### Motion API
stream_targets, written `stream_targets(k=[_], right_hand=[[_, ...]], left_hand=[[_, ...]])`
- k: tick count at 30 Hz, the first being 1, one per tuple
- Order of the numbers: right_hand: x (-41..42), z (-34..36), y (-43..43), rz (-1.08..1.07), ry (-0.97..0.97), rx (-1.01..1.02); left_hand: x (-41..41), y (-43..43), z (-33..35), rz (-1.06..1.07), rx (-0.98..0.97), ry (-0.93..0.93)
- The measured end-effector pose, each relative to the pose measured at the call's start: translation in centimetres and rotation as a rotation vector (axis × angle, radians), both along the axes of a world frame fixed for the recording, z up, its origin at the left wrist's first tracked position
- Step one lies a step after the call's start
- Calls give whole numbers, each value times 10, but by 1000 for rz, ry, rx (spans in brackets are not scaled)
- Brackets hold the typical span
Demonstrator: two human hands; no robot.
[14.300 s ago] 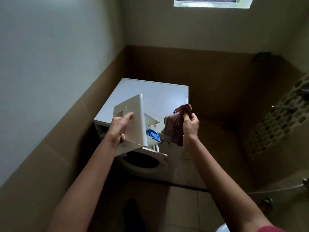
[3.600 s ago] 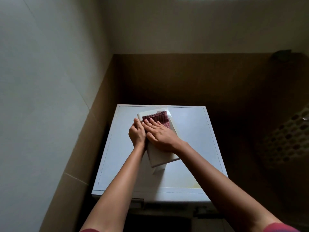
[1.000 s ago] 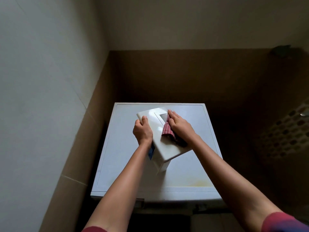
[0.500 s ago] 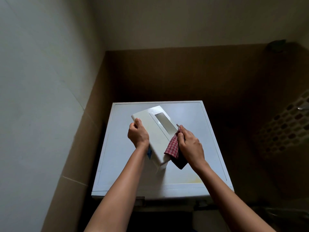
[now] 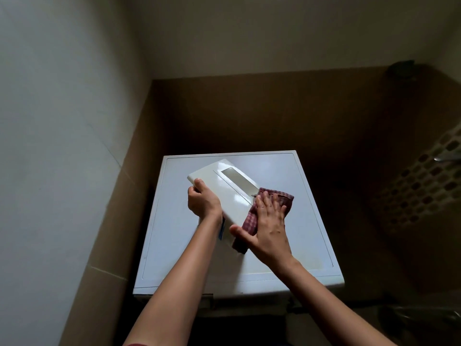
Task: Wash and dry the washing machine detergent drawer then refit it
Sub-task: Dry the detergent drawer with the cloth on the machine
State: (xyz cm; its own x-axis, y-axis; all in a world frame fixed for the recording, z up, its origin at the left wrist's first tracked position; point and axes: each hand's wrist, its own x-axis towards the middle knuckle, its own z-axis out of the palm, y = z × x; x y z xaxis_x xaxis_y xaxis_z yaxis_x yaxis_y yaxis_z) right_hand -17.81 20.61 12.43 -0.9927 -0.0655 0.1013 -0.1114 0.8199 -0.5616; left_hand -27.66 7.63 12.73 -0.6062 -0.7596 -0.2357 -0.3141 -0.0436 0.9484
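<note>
The white detergent drawer (image 5: pixel 224 186) stands tilted on top of the white washing machine (image 5: pixel 306 221), its flat face with a rectangular recess turned up. A blue part shows at its underside near my wrist. My left hand (image 5: pixel 203 202) grips the drawer's left edge. My right hand (image 5: pixel 268 228) lies flat with fingers spread, pressing a red checked cloth (image 5: pixel 252 222) against the drawer's right side and near end. The cloth sticks out past my fingers on the right.
Pale wall with brown tiles stands close on the left (image 5: pixel 74 171) and behind. A perforated brown basket (image 5: pixel 424 191) sits to the right. The machine's front edge (image 5: pixel 237 287) is near my forearms.
My right hand has spread flat over the cloth and slid along the drawer's right side toward its near end. The left hand keeps its grip on the left edge.
</note>
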Motion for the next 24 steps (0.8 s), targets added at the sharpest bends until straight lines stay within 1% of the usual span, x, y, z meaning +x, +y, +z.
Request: stream_targets(k=[2,5,8,10,12,14,17,20,22,24], right_hand=[[4,-3,-8,65,92,87],[4,-14,-27,16,398,280],[-11,-8,-30,-54,532,322],[-25,-4,-19,-55,594,309],[-41,1,-4,20,558,209],[-53,2,13,143,438,60],[-68,-7,27,214,239,-137],[-75,-16,29,198,157,-207],[-77,-17,29,159,94,-279],[-78,-21,32,82,12,-341]], left_hand=[[-3,3,4,33,28,-14],[-6,5,7,23,46,-44],[-6,4,8,-73,45,-45],[-5,-1,9,-153,-3,-64],[-4,-9,8,-234,-71,-116],[-1,-19,1,-280,-95,-173],[6,-32,-12,-298,-68,-250],[12,-43,-21,-340,-59,-335],[13,-50,-29,-420,-43,-391],[15,-60,-34,-525,-49,-405]])
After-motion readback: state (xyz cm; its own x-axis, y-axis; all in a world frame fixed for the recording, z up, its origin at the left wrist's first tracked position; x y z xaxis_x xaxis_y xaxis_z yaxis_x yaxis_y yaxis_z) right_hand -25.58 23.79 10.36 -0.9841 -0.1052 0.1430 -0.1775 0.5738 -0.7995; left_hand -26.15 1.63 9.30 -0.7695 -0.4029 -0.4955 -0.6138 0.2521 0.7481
